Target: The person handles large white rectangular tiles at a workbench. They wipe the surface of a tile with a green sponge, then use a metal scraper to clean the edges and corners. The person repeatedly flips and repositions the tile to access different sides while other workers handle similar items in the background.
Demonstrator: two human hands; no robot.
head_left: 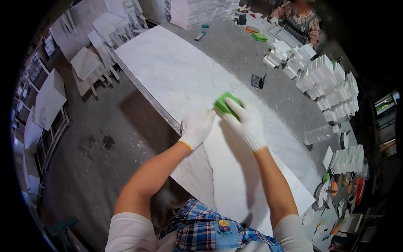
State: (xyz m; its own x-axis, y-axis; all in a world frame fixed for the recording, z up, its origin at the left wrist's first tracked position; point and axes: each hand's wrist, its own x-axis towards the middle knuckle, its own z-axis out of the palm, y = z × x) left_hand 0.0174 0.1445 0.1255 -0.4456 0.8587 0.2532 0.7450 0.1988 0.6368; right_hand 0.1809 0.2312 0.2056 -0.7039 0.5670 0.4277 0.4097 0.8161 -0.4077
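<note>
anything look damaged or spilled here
A jagged dark line runs through the nearest pale slab, from near the left hand toward the person; whether crack or natural vein, I can't tell. At left, the floor has an irregular dark patch against grey, possibly a stain.

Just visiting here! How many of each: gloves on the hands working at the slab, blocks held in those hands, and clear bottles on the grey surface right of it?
White gloves: 2
Green block, in the right hand: 1
Clear bottle: 1
Total: 4
</note>
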